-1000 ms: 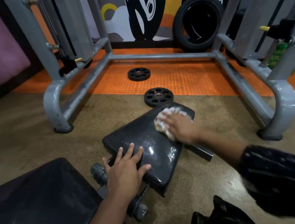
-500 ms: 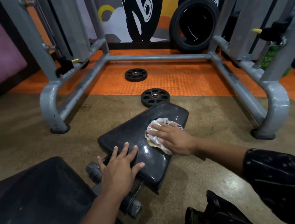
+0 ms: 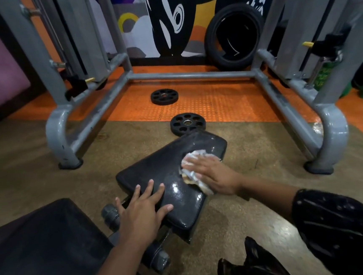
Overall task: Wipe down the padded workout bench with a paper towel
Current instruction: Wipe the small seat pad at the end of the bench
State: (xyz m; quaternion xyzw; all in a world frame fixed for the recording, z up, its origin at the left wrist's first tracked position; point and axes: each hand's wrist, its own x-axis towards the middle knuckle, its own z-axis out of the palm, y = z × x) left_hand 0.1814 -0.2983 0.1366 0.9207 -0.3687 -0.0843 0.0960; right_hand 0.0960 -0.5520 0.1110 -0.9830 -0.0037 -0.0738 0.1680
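Pressing a crumpled paper towel (image 3: 195,171) flat against the black seat pad (image 3: 170,171) of the workout bench, the right hand (image 3: 215,175) lay with its fingers extended over the wad, near the pad's right edge and about midway along its length. The left hand (image 3: 141,208) rested open, fingers spread and straight, on the pad's near left corner, apparently steadying it. The pad was tilted, its narrow far end close beside a black weight plate (image 3: 187,123) on the floor.

Judging by the surface, the job was partway done: the near part of the seat pad, between the two hands, shone with a wet gloss, and its far end also glinted, though whether that was moisture or plain reflection could not be told. The strip beneath the left hand had likely not been reached. The larger back pad (image 3: 39,248) in the lower left corner of the view looked dull by comparison, with no towel near it, so it probably remained to be wiped.

A second weight plate (image 3: 164,96) lay farther off on the orange mat (image 3: 217,103), inside the grey rack frame (image 3: 192,75).
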